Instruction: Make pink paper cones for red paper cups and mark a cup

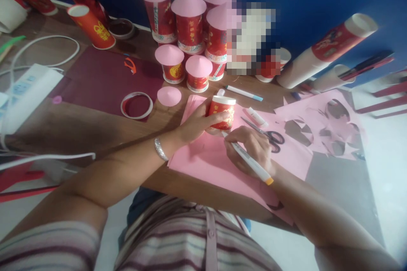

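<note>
Head view: the right hand point(249, 148) is nearest, closed in a narrow writing grip on a white marker with an orange end point(254, 165), its tip pointed at the cup's lower edge; contact there cannot be confirmed. Beneath lie flat pink paper sheets point(203, 156) on the brown wooden tabletop point(101, 127). Just beyond, the left hand point(202, 120) is wrapped about a short red paper cup with gold print point(224, 108), thumb across its front. The cup is above the sheets, roughly upright, white rim uppermost; whether its base bears on them cannot be told. Handling assessment: the cup appears light and thin-walled, probably stiffest at rim and base, liable to dent mid-wall and slightly slick; hold it round the body with light, even pressure. The marker appears rigid and light, best taken near the tip. To the right are dark-handled scissors point(276, 137) and a small white tube point(257, 117). Farther back stands a cluster of red cups with pink conical paper tops point(190, 33), likely easily toppled.
</note>
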Demonstrator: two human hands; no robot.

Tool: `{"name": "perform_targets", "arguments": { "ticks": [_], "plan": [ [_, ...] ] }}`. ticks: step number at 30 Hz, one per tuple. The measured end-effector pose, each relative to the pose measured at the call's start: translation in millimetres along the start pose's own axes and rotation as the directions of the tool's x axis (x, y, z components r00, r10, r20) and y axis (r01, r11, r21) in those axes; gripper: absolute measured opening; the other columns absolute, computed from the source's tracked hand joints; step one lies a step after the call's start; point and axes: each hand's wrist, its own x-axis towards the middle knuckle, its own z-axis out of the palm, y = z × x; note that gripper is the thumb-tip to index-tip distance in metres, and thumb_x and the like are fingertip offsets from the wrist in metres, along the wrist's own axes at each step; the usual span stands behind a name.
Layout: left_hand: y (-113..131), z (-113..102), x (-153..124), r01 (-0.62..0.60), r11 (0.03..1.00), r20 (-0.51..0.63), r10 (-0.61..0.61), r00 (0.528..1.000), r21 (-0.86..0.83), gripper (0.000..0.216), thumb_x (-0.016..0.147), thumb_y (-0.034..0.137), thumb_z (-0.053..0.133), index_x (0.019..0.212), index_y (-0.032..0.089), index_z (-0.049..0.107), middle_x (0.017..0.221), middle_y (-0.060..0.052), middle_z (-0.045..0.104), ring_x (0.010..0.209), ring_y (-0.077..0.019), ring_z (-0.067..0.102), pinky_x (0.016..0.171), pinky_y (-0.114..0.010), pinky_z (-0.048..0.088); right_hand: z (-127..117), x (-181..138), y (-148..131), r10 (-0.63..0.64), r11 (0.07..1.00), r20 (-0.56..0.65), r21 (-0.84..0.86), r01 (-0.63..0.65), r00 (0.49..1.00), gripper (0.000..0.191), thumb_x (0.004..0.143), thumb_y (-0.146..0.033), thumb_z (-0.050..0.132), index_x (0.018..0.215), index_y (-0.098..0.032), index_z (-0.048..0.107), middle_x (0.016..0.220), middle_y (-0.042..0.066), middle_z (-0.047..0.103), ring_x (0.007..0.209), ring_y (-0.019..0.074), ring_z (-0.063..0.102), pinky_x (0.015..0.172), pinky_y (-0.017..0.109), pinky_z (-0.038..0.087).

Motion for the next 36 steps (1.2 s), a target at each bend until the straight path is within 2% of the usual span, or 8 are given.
{"name": "perform_targets", "arguments": {
  "ticks": [7,15,21,26,36],
  "plan": [
    [0.9,0.0,0.0,-0.012,1.000,0.006,0.012,1.000,0.023,0.036,0.087,0.038,0.081,0.108,0.017,0.060,0.093,-0.003,0.070,0.082,-0.0143,0.070,0.071,-0.024,0.055,0.7,-1.8,2.7,0.017,1.000,-0.041,-0.026,-0.018,0.999,0.017,0.091,-0.009,0.065,0.098,-0.022,0.058,0.076,-0.001,0.069,0.061,0.0135,0.066,0.055,0.026,0.053],
    [3.1,2.4,-0.2,-0.006,1.000,0.014,0.006,1.000,-0.006,0.033,0.087,0.035,0.080,0.107,0.018,0.061,0.093,-0.003,0.069,0.083,-0.0144,0.070,0.071,-0.024,0.056,0.8,-2.7,4.4,0.026,0.997,-0.057,-0.064,-0.030,0.998,0.020,0.090,-0.008,0.066,0.096,-0.025,0.057,0.075,-0.003,0.069,0.058,0.0132,0.066,0.052,0.026,0.053],
    [4.5,1.6,-1.8,0.051,0.997,-0.003,-0.051,0.999,-0.063,0.038,0.086,0.040,0.081,0.110,0.018,0.061,0.094,-0.003,0.067,0.082,-0.0161,0.068,0.076,-0.032,0.060,-3.9,-2.9,1.7,0.022,1.000,-0.041,-0.004,-0.022,0.999,0.018,0.089,-0.008,0.063,0.097,-0.023,0.056,0.075,-0.001,0.068,0.060,0.0140,0.065,0.054,0.026,0.054],
    [4.6,1.5,-1.4,0.027,0.996,-0.019,-0.028,0.999,-0.082,0.037,0.086,0.038,0.080,0.111,0.017,0.063,0.097,-0.004,0.066,0.084,-0.0156,0.066,0.076,-0.029,0.059,-4.4,-1.5,-1.2,0.002,1.000,-0.040,0.016,-0.002,0.999,0.019,0.088,-0.006,0.060,0.097,-0.022,0.056,0.072,-0.001,0.066,0.059,0.0130,0.064,0.053,0.025,0.052],
    [4.4,0.8,-1.3,0.035,0.997,-0.012,-0.036,0.999,-0.065,0.036,0.086,0.039,0.079,0.109,0.018,0.062,0.093,-0.003,0.066,0.082,-0.0157,0.067,0.077,-0.031,0.059,-3.6,-1.6,1.2,0.001,1.000,-0.040,-0.001,-0.001,0.999,0.019,0.089,-0.007,0.062,0.098,-0.023,0.057,0.074,-0.002,0.068,0.059,0.0140,0.066,0.054,0.026,0.054]
  ]
}}
